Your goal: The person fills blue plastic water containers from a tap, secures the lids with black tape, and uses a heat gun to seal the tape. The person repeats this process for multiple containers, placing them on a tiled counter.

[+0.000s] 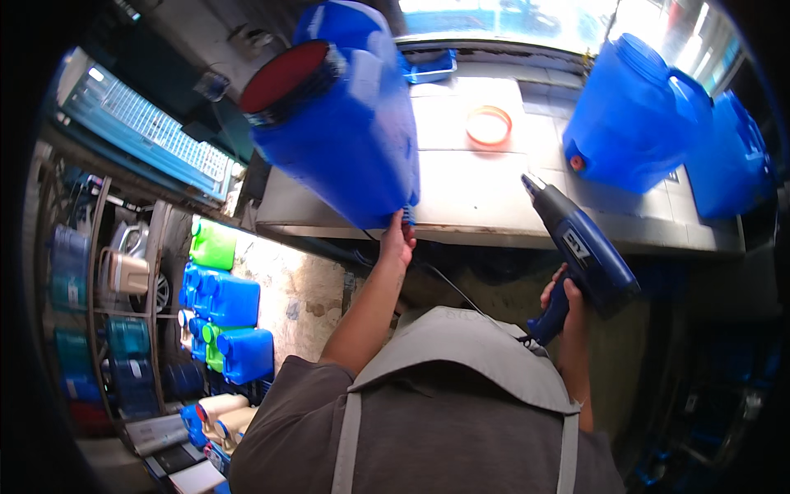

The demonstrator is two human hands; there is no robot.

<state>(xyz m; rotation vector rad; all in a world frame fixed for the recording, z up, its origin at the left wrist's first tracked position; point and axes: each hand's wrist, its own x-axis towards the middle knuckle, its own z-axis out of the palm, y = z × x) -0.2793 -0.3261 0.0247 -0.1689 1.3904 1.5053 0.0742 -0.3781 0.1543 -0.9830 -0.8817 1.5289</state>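
My right hand (pixel 565 296) grips the handle of a dark blue heat gun (pixel 583 253), its metal nozzle angled up and left over the counter's front edge. With my left hand (pixel 401 239) I touch a small ribbed blue part at the lower front corner of a large blue plastic jug (pixel 345 148); whether the fingers close on it cannot be told. That jug has a red cap in a dark wrap and stands at the left of the white tiled counter (pixel 463 185). An orange ring (pixel 489 126) lies on the tiles.
Two blue jugs (pixel 636 117) (pixel 728 154) stand at the counter's right, the nearer with a red fitting low down. Another blue container (pixel 345 25) and a blue tray (pixel 432 66) are behind. A cord (pixel 457 289) hangs before my apron. Blue and green jugs (pixel 225 299) stand at left.
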